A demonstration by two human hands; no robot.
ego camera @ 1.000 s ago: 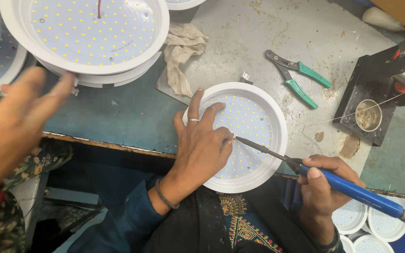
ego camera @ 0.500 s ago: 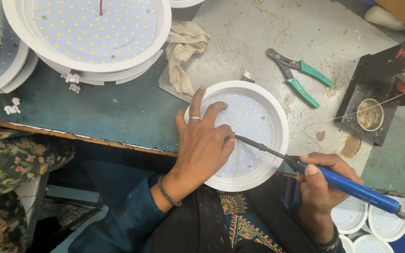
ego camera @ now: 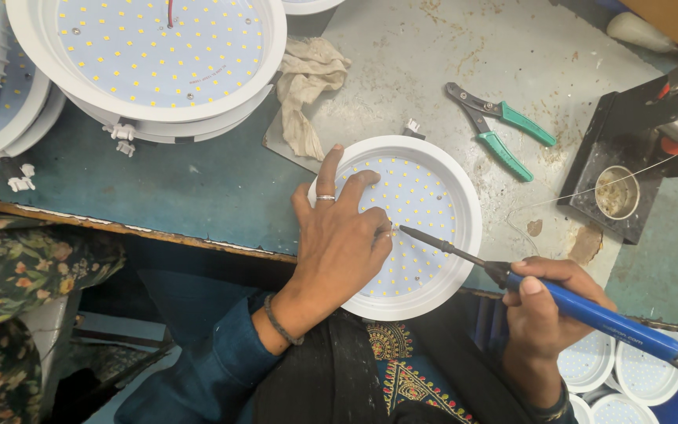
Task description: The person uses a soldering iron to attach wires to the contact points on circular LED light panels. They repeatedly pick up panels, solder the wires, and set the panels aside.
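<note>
**A:** What do I have in front of me, biggest first?

**B:** I see the grey worktable [ego camera: 402,63] filling the view. At eleven o'clock sits a stack of large round white LED lamp panels [ego camera: 151,55], dotted with yellow chips. At the centre, just toward five o'clock, lies the smaller round LED panel [ego camera: 425,204], flat on the table and overhanging its near edge.

**A:** And my hands?

**B:** My left hand [ego camera: 339,243] lies palm-down on the left part of that panel, fingers spread, a ring on one of them. My right hand [ego camera: 543,306], at four o'clock, is closed in a fist-like grip around the blue handle of a soldering iron [ego camera: 590,310]; its dark tip reaches toward nine o'clock and meets the panel's face right beside my left fingertips.

**A:** Anything else about?

**B:** At three o'clock a black stand [ego camera: 629,157] holds a small metal cup. At one o'clock lie green-handled pliers [ego camera: 504,129]. At twelve o'clock a crumpled beige rag [ego camera: 308,86] rests beside the lamp stack.
</note>
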